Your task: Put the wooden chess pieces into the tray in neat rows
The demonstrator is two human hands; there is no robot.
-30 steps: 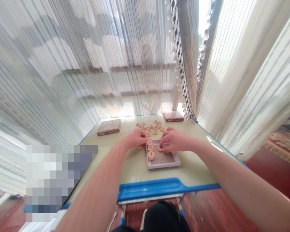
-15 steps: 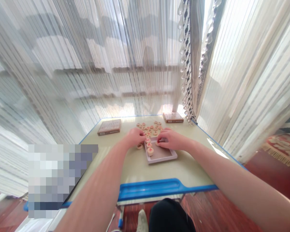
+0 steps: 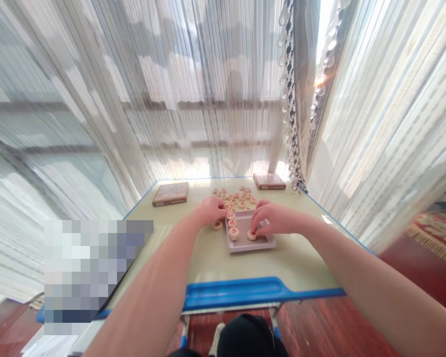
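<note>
A shallow white tray rests on the table, with a column of round xiangqi pieces marked in red along its left wall. My right hand reaches into the tray, its fingertips pinching another red-marked xiangqi piece near the tray's front middle. At the tray's far left corner is my left hand, fingers closed by the rim; what they hold, if anything, is hidden. Just below that hand, outside the tray, lies a dark-marked xiangqi piece.
Several loose xiangqi pieces are scattered behind the tray. Flat brown boxes stand at the back left and back right. The pale table has a blue front edge. Sheer curtains hang beyond it.
My right hand has moved towards me and slightly right within the tray, bringing the piece from its far part to near the front. My left hand stays by the tray's far left corner.
</note>
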